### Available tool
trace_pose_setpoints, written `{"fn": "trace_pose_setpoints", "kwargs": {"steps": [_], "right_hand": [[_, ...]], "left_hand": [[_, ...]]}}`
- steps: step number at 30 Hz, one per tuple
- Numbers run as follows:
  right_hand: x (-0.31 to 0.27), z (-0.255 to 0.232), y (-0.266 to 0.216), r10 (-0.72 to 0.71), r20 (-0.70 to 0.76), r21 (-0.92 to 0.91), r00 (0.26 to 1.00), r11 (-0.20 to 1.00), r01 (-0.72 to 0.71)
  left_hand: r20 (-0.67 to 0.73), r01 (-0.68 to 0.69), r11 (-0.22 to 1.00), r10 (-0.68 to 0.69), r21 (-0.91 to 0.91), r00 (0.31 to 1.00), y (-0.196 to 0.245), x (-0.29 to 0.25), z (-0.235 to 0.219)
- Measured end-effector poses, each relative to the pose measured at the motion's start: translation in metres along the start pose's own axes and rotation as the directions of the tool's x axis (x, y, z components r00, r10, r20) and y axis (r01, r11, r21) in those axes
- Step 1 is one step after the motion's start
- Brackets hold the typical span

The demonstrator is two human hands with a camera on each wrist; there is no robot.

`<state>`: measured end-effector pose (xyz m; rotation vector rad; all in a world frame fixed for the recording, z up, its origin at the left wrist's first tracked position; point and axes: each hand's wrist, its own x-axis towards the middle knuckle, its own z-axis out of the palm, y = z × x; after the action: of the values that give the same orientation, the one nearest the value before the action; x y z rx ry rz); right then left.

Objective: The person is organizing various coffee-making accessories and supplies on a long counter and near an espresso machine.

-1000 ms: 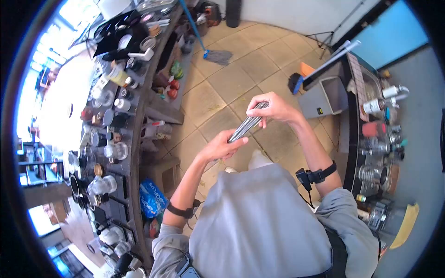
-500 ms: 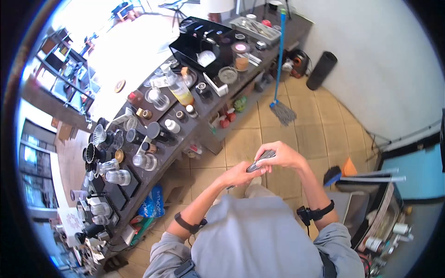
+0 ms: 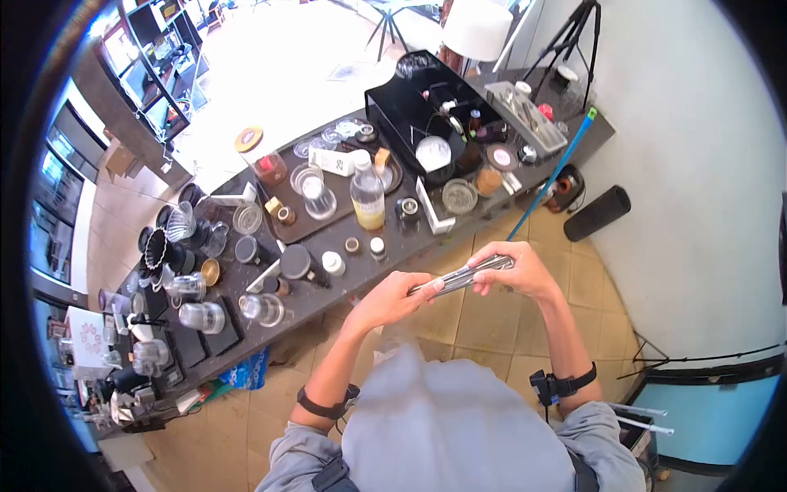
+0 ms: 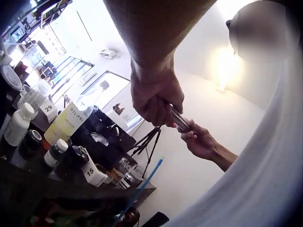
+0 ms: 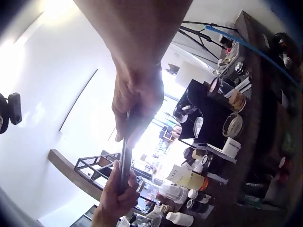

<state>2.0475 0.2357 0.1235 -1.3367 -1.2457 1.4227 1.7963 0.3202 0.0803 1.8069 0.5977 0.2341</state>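
Both hands hold a bundle of slim, shiny metal utensils (image 3: 463, 279) in front of the body, above the floor. My left hand (image 3: 387, 300) grips one end, fingers curled round it with the thumb along the top. At the other end, my right hand (image 3: 525, 272) pinches the bundle between thumb and fingers. In the left wrist view the metal pieces (image 4: 181, 122) run from the left fist (image 4: 155, 100) to the right fingers. The right wrist view shows the bundle (image 5: 125, 163) edge-on. What kind of utensils they are is hidden by the fingers.
A dark counter (image 3: 328, 246) ahead carries jars, a yellow-labelled bottle (image 3: 367, 201) and a brown tray (image 3: 275, 215). A black bin (image 3: 393, 102) and a grey tray of utensils (image 3: 551, 135) stand towards its far right end. A blue mop handle (image 3: 553, 176) leans there.
The view has swung round so the counter now lies ahead instead of at the left. Both hands keep hold of the metal bundle, which now lies more level; the right hand has shifted on its end.
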Motion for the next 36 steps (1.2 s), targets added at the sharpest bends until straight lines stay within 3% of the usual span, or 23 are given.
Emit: {"fn": "trace_pose_setpoints", "kwargs": {"steps": [2, 5, 7, 9, 11, 13, 15, 21, 24, 26, 31, 36], "right_hand": [[0.020, 0.005, -0.023, 0.035, -0.042, -0.003, 0.999, 0.999, -0.035], [0.060, 0.011, -0.046, -0.014, -0.022, -0.119, 1.000, 0.993, 0.011], [0.085, 0.016, -0.065, -0.013, -0.020, -0.123, 1.000, 0.992, 0.011], [0.106, 0.006, -0.085, -0.022, -0.039, -0.161, 0.999, 0.987, 0.016], [0.124, -0.023, -0.104, -0.138, -0.154, -0.268, 0.978, 0.959, 0.093], [0.148, -0.051, -0.128, -0.210, -0.321, -0.362, 0.923, 0.928, 0.085], [0.188, -0.089, -0.136, -0.372, -0.396, -0.547, 0.840, 0.830, 0.109], [0.347, -0.181, -0.126, -0.527, -0.429, -0.674, 0.734, 0.727, 0.128], [0.418, -0.212, -0.115, -0.509, -0.473, -0.634, 0.719, 0.763, 0.123], [0.456, -0.225, -0.109, -0.525, -0.451, -0.730, 0.722, 0.683, 0.041], [0.521, -0.249, -0.092, -0.472, -0.464, -0.691, 0.750, 0.722, 0.027], [0.546, -0.267, -0.095, -0.381, -0.509, -0.649, 0.772, 0.759, -0.053]], "left_hand": [[-0.040, -0.033, 0.997, 0.035, 0.066, 0.999, 0.005, 0.008, -0.027], [-0.149, -0.114, 0.993, 0.111, -0.013, 0.983, 0.000, 0.015, -0.060], [-0.081, -0.102, 0.994, 0.105, 0.039, 0.991, -0.014, 0.017, -0.084], [-0.384, -0.216, 0.972, 0.167, -0.089, 0.908, -0.020, 0.016, -0.095], [-0.423, -0.197, 0.975, 0.134, -0.107, 0.896, -0.026, 0.005, -0.123], [-0.672, -0.285, 0.927, 0.052, -0.242, 0.739, -0.044, 0.000, -0.143], [-0.741, -0.274, 0.928, -0.002, -0.251, 0.671, -0.061, -0.008, -0.159], [-0.761, -0.205, 0.928, -0.114, -0.311, 0.638, -0.084, -0.019, -0.174], [-0.761, -0.135, 0.938, -0.169, -0.319, 0.626, -0.084, -0.019, -0.171], [-0.773, -0.107, 0.931, -0.221, -0.348, 0.595, -0.076, -0.016, -0.170], [-0.789, -0.053, 0.918, -0.308, -0.394, 0.531, -0.068, -0.003, -0.164], [-0.814, -0.061, 0.913, -0.327, -0.403, 0.479, -0.071, 0.017, -0.155]]}}
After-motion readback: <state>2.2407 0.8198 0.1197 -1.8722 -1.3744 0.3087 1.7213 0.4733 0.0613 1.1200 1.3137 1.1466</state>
